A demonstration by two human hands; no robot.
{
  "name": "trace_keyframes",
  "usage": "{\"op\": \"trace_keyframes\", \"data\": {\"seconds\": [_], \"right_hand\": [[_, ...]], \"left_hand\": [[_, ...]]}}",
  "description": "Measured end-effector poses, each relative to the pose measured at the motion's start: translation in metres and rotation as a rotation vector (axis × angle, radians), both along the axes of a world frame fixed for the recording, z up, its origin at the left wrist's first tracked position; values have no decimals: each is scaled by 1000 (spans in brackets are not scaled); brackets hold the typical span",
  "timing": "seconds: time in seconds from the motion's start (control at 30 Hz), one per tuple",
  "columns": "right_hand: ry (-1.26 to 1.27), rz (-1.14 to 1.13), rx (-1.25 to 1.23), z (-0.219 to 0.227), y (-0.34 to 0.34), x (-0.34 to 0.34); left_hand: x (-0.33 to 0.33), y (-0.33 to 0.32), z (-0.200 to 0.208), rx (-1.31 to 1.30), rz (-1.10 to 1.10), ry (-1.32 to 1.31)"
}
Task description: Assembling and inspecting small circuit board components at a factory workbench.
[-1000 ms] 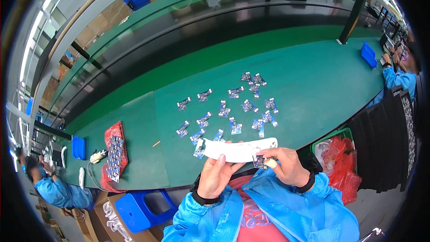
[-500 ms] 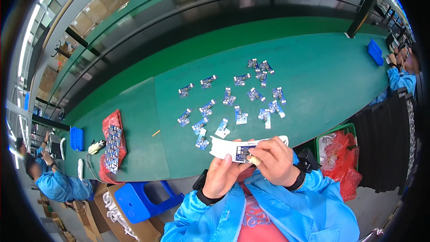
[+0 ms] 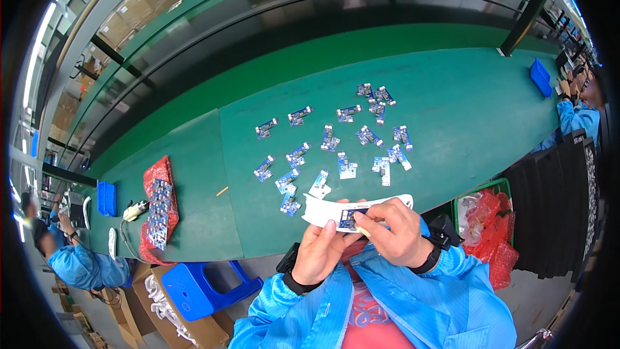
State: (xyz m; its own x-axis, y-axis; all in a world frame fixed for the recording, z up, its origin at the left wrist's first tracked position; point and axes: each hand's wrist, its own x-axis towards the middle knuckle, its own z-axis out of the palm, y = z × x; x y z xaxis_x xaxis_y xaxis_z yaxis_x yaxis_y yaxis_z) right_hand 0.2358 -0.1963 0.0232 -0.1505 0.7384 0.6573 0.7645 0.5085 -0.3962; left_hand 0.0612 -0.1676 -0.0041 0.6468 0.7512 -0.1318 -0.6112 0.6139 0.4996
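Observation:
Near the table's front edge, a white curved plastic housing (image 3: 321, 211) is held in my left hand (image 3: 318, 257), thumb on its near edge and fingers beneath. A dark blue circuit board (image 3: 347, 220) lies in the middle of the housing. My right hand (image 3: 395, 229) is closed over the board's right end, thumb and fingertips pressed against it and hiding part of it. A pale yellowish cover, seemingly a finger cot, shows on one right fingertip. Several loose blue circuit boards (image 3: 347, 167) lie spread on the green table beyond my hands.
On the left, a panel of joined boards (image 3: 159, 213) lies on red bubble wrap (image 3: 169, 184), beside a white-and-black tool (image 3: 135, 211). A blue stool (image 3: 187, 291) and a carton (image 3: 210, 328) stand below. A green crate (image 3: 506, 185) holds red wrap. Co-workers sit at both ends.
My right fingertips have shifted slightly left and lie flatter on the board. The view has moved a little; the housing stays in my left hand.

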Motion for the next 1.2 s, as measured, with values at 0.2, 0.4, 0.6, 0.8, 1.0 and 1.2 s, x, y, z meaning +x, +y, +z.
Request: {"op": "trace_keyframes", "data": {"seconds": [0.2, 0.4, 0.6, 0.8, 1.0, 1.2], "right_hand": [[3, 73, -45, 4, 2, 4], [14, 116, -49, 2, 4, 9], [4, 105, -68, 7, 3, 11], [21, 125, -40, -1, -1, 9], [-45, 121, -96, 9, 2, 14], [267, 70, -252, 17, 18, 35]], "left_hand": [[1, -1, 6, 54, 21, 117], [3, 2, 7, 44, -28, 51], [7, -2, 11, 99, 2, 110], [16, -8, 15, 105, 123, 352], [15, -4, 14, 177, 162, 451], [7, 11, 29, 84, 148, 365]]}}
